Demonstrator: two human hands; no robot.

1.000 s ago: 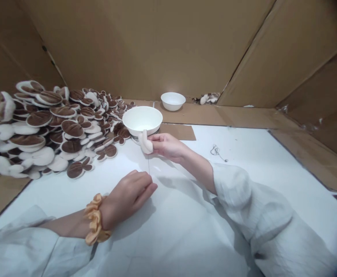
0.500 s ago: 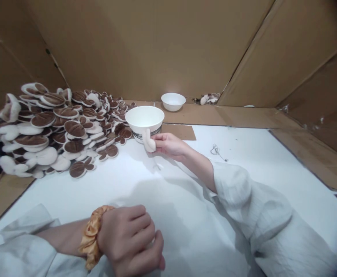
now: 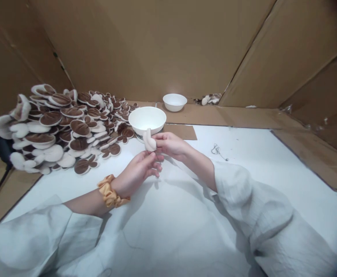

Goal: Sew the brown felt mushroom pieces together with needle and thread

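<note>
My right hand (image 3: 172, 145) pinches a small plush piece (image 3: 150, 141) in cream-white fabric, held up in front of a white bowl (image 3: 146, 117) with dark lines round its side. Just below the piece is my left hand (image 3: 141, 169), an orange scrunchie (image 3: 110, 191) on its wrist. Its fingers are slightly bent and apart, and the thumb tip is at the piece's lower end; whether it touches I cannot tell. To the left lies a large heap of brown-and-white plush pieces (image 3: 80, 128), several shaped like an oval with two ears.
A smaller white bowl (image 3: 175, 102) stands at the back by the cardboard wall (image 3: 145, 46). A few plush pieces (image 3: 211, 99) lie in the back corner. A tangle of dark thread (image 3: 218, 151) rests on the white tabletop (image 3: 260, 161). A black object with a cable (image 3: 1, 144) is at far left.
My left hand has risen from a loosely curled pose near the front edge up to the plush piece, its fingers opening. My right hand keeps its hold in nearly the same place.
</note>
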